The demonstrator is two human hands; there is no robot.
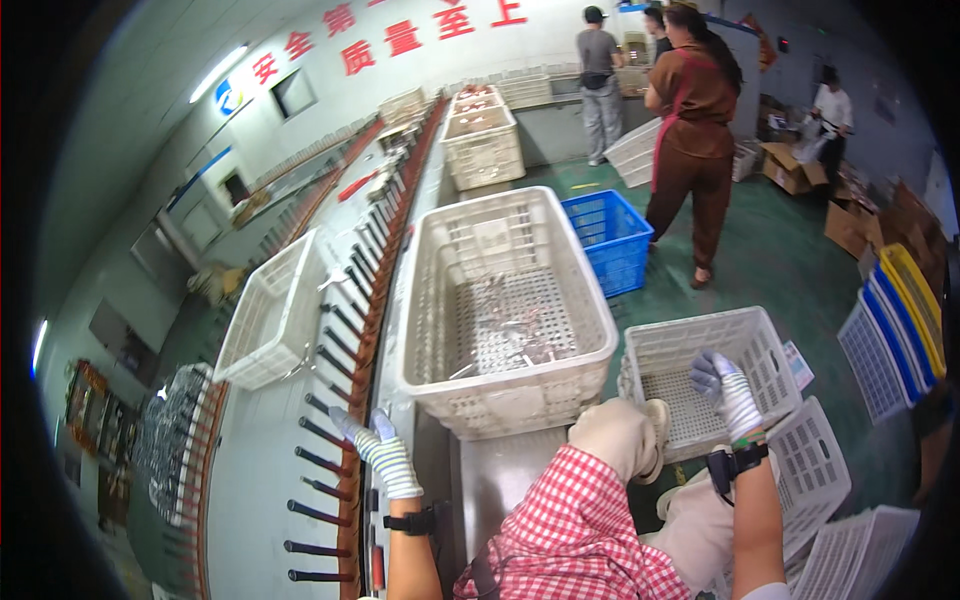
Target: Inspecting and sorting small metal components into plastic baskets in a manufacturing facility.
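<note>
My left hand (384, 452), in a grey glove with a striped cuff, reaches to the row of black rods (322, 459) along the bench edge. Its fingers and thumb are apart, with the fingertips beside one rod; whether they touch it I cannot tell. Over the low white crate (700, 327) on my right hangs my right hand (727, 388), in a matching glove. Its fingers are loosely bent and apart, with nothing visible in them. Between my hands, beyond my knees, stands a large white crate (508, 385) with small clear and silvery pieces (515, 330) on its bottom.
A white basket (268, 310) lies on the bench. Beyond the large crate are a blue crate (610, 240) and more white crates (482, 150). Stacked crates (895, 330) stand at the right. Several people stand farther off, one in brown (695, 130).
</note>
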